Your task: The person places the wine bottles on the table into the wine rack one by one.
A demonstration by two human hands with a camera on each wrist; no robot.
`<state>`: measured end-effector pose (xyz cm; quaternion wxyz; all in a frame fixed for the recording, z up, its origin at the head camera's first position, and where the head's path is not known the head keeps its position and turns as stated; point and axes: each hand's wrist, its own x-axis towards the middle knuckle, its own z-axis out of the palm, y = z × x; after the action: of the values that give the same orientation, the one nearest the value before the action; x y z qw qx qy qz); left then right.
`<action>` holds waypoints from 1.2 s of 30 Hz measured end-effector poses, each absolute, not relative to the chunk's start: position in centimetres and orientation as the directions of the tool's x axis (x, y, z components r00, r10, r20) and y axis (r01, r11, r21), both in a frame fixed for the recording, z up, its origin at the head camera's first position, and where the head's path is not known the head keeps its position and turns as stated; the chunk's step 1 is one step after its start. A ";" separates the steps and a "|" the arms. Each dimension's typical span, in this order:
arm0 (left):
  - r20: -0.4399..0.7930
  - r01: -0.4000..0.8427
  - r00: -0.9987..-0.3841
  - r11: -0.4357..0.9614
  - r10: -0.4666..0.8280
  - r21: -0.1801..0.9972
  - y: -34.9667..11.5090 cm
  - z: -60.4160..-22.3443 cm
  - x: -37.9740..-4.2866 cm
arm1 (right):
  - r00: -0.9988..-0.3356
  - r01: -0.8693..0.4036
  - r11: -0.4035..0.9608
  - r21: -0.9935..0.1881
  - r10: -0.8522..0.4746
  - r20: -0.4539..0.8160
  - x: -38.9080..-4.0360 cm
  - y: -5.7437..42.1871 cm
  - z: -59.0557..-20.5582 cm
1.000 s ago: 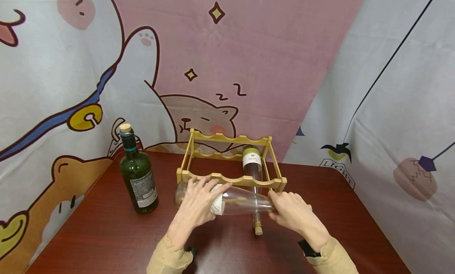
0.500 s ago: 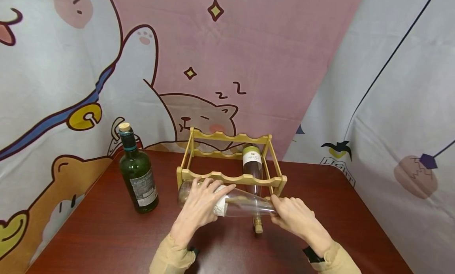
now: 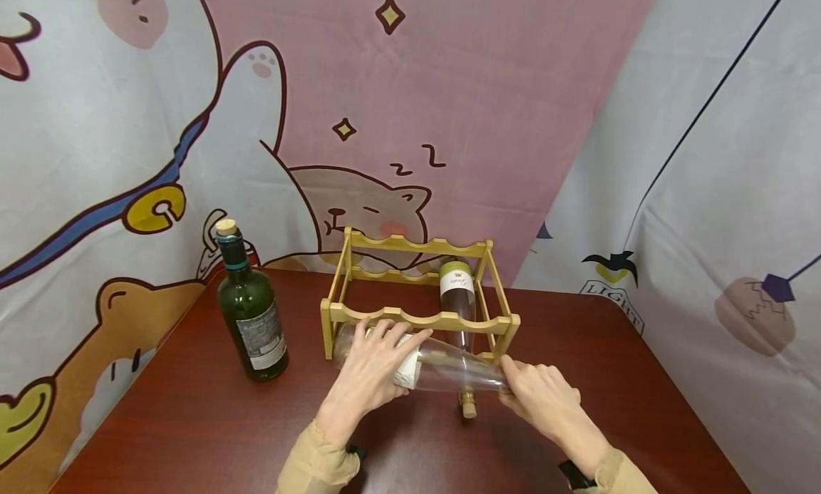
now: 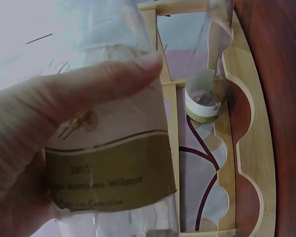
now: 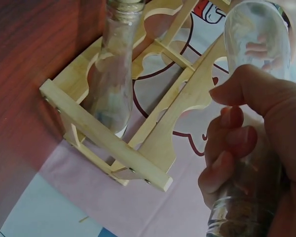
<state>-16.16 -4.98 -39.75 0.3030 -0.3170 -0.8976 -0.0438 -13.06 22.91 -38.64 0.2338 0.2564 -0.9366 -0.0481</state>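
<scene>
Both hands hold a clear glass bottle (image 3: 452, 373) sideways in front of the wooden wine rack (image 3: 417, 323), its neck to the right and a little lower than its base. My left hand (image 3: 375, 366) grips the body over the paper label (image 4: 108, 168), thumb across it. With curled fingers, my right hand (image 3: 545, 405) grips the neck; the corked end (image 5: 241, 217) shows below that hand in the right wrist view. Another clear bottle (image 3: 457, 291) lies in the rack's right-hand slot, its corked neck toward me, partly hidden behind the held bottle.
A dark green bottle (image 3: 253, 323) with a cork and grey label stands upright on the left of the reddish-brown table (image 3: 192, 423). A cartoon-printed cloth (image 3: 487, 109) hangs right behind the table.
Both hands have shifted slightly right with the held bottle, and its neck end has dipped lower. The rack, the bottle in it and the green bottle stay in place.
</scene>
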 end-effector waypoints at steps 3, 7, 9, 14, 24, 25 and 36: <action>0.564 0.616 -0.623 0.784 0.542 -0.075 -5.0 -39.6 -16.2 | -0.765 -0.426 0.879 0.214 -0.476 0.434 -12.7 23.2 -38.8; 0.560 0.633 -0.642 0.774 0.524 0.002 -5.1 -39.3 -16.3 | -0.763 -0.393 0.895 0.212 -0.446 0.467 -12.2 23.6 -39.0; 0.556 0.639 -0.653 0.769 0.514 0.040 -5.3 -39.1 -16.4 | -0.781 -0.374 0.907 0.194 -0.420 0.462 -11.9 23.7 -39.0; 0.544 0.637 -0.691 0.757 0.476 0.148 -5.8 -38.9 -16.7 | -0.843 -0.293 0.947 0.130 -0.320 0.432 -11.0 24.0 -38.9; 0.691 0.558 -0.675 0.791 0.258 0.249 -7.6 -40.1 -18.4 | -0.803 -0.292 0.948 0.128 -0.316 0.506 -9.8 25.3 -39.8; 0.700 0.543 -0.673 0.802 0.238 0.249 -7.8 -40.2 -18.6 | -0.786 -0.305 0.942 0.142 -0.333 0.520 -9.8 25.5 -39.9; 0.637 0.385 -0.755 0.890 0.152 0.243 -8.8 -41.6 -19.6 | -0.743 -0.319 0.928 0.194 -0.372 0.557 -9.4 26.5 -41.4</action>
<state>-19.62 -8.82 -41.63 0.3177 -0.1461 -0.9188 -0.1830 -9.36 26.49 -41.36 0.3070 0.1854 -0.9325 -0.0429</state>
